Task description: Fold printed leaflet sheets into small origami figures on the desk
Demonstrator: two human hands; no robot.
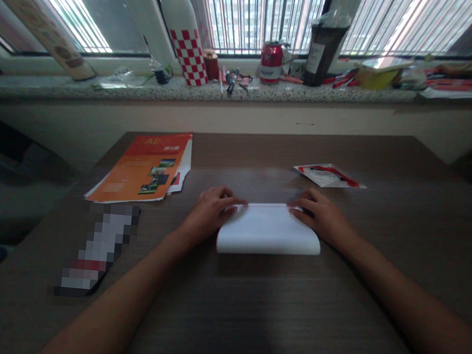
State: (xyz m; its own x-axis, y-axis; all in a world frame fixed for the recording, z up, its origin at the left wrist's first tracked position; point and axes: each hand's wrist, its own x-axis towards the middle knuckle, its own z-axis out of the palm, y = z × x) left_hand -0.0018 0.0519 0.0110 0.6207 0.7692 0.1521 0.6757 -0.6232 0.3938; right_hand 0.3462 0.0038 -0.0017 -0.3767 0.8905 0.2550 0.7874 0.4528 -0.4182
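Note:
A white sheet of paper (268,229) is bent over on itself in the middle of the table, its rounded fold toward me and its loose edge on the far side. At the far left corner, my left hand (215,207) is closed on the paper, fingertips on the edge. My right hand (319,213) has the far right corner the same way, fingers bent over it. The underside of the sheet and parts of both thumbs are hidden.
On the brown table (223,319) lie an orange booklet (137,168) over other papers, a pixelated flat object (97,250), and a red-and-white folded paper (330,176). The windowsill holds a checkered white vase (186,35), a red can (271,63) and a dark lidded cup (323,52).

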